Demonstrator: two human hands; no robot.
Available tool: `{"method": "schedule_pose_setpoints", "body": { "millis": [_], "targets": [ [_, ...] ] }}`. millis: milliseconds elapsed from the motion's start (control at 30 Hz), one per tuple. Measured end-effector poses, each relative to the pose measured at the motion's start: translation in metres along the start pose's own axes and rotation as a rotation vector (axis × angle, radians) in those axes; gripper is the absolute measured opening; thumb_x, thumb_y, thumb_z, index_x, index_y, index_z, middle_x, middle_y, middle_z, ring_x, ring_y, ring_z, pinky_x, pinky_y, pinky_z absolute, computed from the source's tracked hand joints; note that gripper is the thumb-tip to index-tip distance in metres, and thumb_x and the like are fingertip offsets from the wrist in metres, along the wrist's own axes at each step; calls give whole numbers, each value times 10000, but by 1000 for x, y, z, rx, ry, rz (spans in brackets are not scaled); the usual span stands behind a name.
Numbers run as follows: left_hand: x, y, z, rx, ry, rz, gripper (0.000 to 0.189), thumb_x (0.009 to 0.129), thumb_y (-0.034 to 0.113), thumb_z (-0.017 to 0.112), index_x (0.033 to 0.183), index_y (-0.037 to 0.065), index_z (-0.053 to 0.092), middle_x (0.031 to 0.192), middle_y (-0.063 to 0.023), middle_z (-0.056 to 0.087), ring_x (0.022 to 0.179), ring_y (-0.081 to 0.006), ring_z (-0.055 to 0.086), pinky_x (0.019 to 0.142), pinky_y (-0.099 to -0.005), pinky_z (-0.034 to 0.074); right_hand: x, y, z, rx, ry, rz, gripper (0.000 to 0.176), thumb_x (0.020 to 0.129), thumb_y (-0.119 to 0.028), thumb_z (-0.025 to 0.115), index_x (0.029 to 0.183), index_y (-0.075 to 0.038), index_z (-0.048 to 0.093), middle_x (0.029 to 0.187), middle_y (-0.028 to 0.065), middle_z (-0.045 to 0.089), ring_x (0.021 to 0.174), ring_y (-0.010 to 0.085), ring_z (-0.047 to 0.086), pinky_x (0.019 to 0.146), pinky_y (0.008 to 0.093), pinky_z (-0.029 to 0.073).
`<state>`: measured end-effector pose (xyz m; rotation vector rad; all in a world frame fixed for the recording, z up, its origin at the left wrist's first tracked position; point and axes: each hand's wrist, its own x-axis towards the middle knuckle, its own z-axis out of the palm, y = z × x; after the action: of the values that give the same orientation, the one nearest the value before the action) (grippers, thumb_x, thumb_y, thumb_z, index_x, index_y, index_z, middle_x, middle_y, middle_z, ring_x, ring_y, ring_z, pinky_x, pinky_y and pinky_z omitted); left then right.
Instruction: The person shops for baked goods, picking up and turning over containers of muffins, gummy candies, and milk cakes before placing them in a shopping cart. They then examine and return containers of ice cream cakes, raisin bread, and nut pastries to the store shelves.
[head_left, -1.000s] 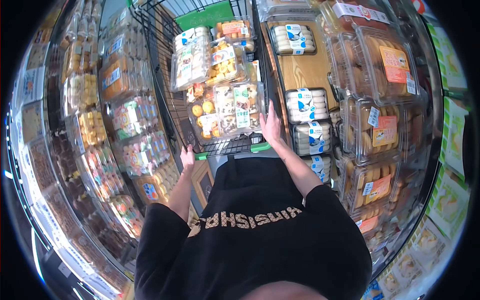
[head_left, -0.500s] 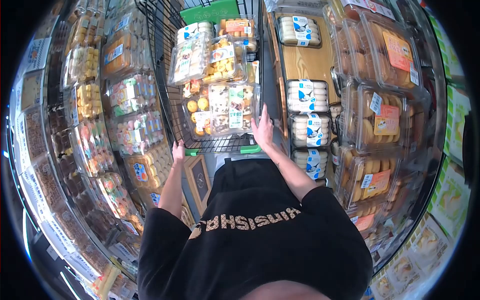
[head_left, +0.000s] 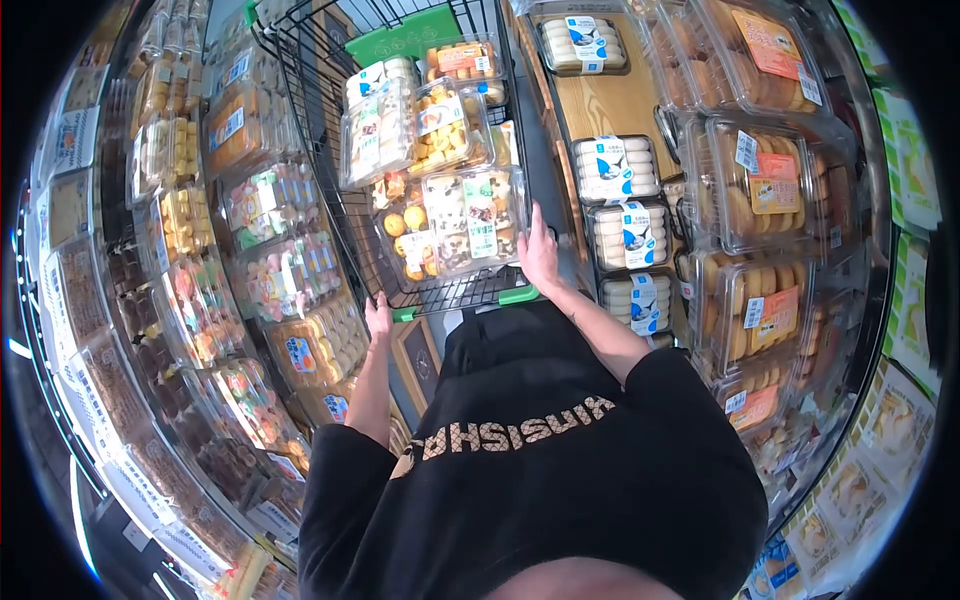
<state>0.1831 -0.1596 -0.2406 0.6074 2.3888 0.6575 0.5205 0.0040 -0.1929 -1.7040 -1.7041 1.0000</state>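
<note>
A black wire shopping cart [head_left: 300, 100] with green handle pieces stands in front of me, holding several clear plastic boxes of baked snacks. My left hand [head_left: 378, 316] is closed on the cart's near left corner, beside the green handle end. At the near right side, my right hand [head_left: 540, 255] grips the cart's edge, its fingers partly hidden. Close to that hand lies a clear box of pale, dark-speckled pieces [head_left: 476, 222] with a green-and-white label. Beside it sits a box of round yellow pastries [head_left: 408, 240]. Farther in, boxes of yellow cookies [head_left: 442, 125] and white rolls [head_left: 383, 82] are stacked.
Shelves flank the cart closely. On the right, a wooden shelf [head_left: 600, 108] carries trays of white rolls [head_left: 615, 168], with stacked bread boxes [head_left: 775, 180] beyond. To the left are candy-coloured snack boxes [head_left: 290, 275] and cookie packs [head_left: 180, 225]. A framed board [head_left: 415, 355] stands below the handle.
The view has shifted and turned slightly, so the cart appears tilted and the side shelves sit differently. Both hands stay at the cart, and the boxes in it keep their arrangement.
</note>
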Motion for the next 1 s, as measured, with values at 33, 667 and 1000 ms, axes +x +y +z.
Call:
{"method": "schedule_pose_setpoints", "body": {
  "millis": [33,667,1000],
  "targets": [
    [-23,44,-13,8,-114,-108,513,855,368,500,1138,-60,478,994,-168,595,957,-258,550,854,-330,391,0,0,1,-4,13,-15,652,783,-55,518,1348,-34,194,1111,247,504,919,410,541,788,440,450],
    [0,28,6,-41,-54,32,318,862,321,516,939,13,533,808,-74,572,770,-189,521,721,-316,410,27,3,-7,-21,78,-103,626,800,-89,543,1335,-35,224,1011,247,534,875,398,543,755,449,443],
    [28,49,8,-50,-101,37,301,868,304,494,869,7,547,705,-94,594,673,-179,574,612,-308,439,56,-1,5,0,144,-88,543,798,24,465,1307,-48,290,1023,222,536,880,387,544,765,445,445]
  ]
}}
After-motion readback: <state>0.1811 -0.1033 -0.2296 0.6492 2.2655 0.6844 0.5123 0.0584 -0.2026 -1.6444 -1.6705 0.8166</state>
